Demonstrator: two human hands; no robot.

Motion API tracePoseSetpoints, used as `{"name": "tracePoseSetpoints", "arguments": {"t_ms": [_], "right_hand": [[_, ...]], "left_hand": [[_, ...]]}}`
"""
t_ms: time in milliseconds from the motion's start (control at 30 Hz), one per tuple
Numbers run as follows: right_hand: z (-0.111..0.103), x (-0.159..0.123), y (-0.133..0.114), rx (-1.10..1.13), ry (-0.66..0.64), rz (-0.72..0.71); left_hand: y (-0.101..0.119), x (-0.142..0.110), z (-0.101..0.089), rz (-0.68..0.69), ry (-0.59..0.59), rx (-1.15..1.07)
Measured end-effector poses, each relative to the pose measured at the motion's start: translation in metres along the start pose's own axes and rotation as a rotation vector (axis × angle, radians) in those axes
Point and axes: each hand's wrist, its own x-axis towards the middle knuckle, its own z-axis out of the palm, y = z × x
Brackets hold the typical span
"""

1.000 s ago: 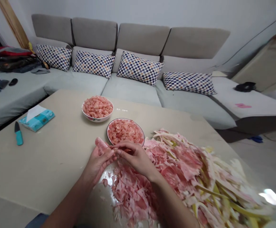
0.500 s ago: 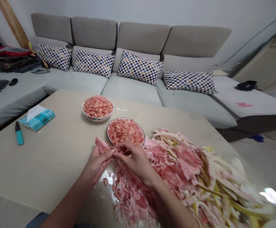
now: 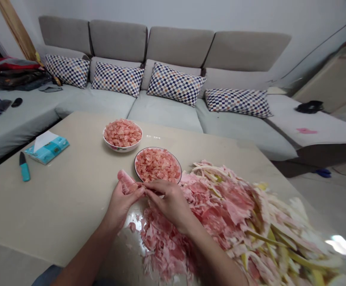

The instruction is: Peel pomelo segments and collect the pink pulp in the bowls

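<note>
A pink pomelo segment (image 3: 126, 181) sits in the left hand (image 3: 117, 204), above the worktop (image 3: 68, 202), gripped between thumb and fingers with one end poking up past them. The right hand (image 3: 171, 200) meets it at the segment's other end, thumb and forefinger drawn close; whether they pinch anything is too small to tell. Just beyond the hands stands a dark-rimmed plate (image 3: 135, 167) heaped with pulp pieces (image 3: 157, 165), and behind it, to the left, a white bowl (image 3: 122, 149) piled with more. Torn membranes (image 3: 167, 248) lie below and beside the right forearm, running into yellow-green peel strips (image 3: 280, 238) on the right. Well apart at far left are a turquoise-handled knife (image 3: 24, 169) and a tissue pack (image 3: 50, 149). Beyond, checked cushions (image 3: 175, 84) line a sofa (image 3: 167, 115).
</note>
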Motion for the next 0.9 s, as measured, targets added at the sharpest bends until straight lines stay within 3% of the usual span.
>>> {"name": "tracePoseSetpoints", "arguments": {"t_ms": [133,433,667,900], "right_hand": [[0.001,0.000,0.000,-0.001,-0.002,0.023],[0.003,0.001,-0.002,0.159,0.023,0.217],[0.001,0.003,0.008,0.345,-0.045,0.370],[-0.013,0.006,0.010,0.397,-0.024,0.385]], "left_hand": [[-0.002,0.001,-0.002,0.009,0.023,0.040],[-0.003,0.000,0.000,0.020,0.059,0.068],[0.000,0.000,0.003,0.017,0.055,-0.016],[0.005,0.005,0.009,0.001,0.031,-0.046]]}}
